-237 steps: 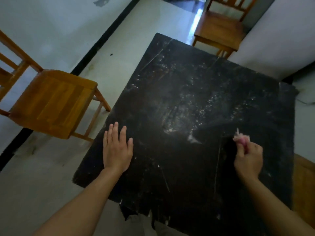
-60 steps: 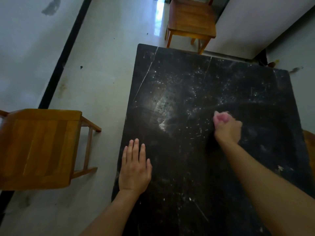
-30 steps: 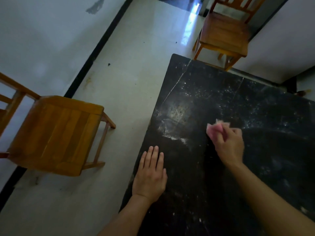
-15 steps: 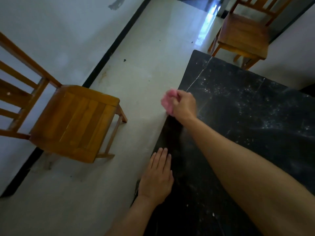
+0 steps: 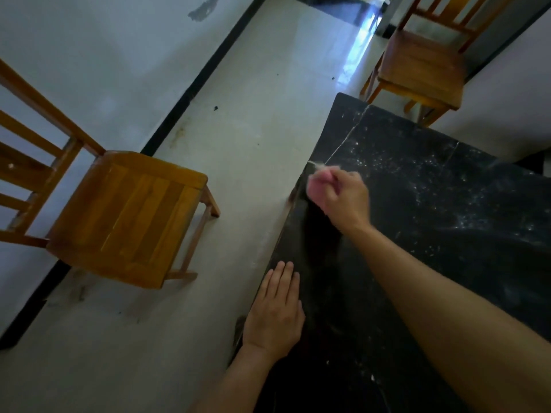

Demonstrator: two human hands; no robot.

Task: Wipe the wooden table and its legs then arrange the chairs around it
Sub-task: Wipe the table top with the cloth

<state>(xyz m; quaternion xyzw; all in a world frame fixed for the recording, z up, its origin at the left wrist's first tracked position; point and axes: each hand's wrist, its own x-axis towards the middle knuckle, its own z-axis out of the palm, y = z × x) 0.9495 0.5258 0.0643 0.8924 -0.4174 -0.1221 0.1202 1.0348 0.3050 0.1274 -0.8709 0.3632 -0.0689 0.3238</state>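
The dark table, scratched and speckled with white dust, fills the right half of the view. My right hand is shut on a pink cloth and presses it on the tabletop right at the left edge. My left hand lies flat, fingers together, on the same edge nearer to me. One wooden chair stands on the floor to the left, apart from the table. A second wooden chair stands beyond the table's far corner.
A pale floor runs between the left chair and the table. A white wall with a black skirting strip lies on the left. Another white wall is close behind the table's far side.
My right hand with the cloth has swept from the middle of the tabletop across to the left edge. My left hand stays flat on the edge. The view has shifted left.
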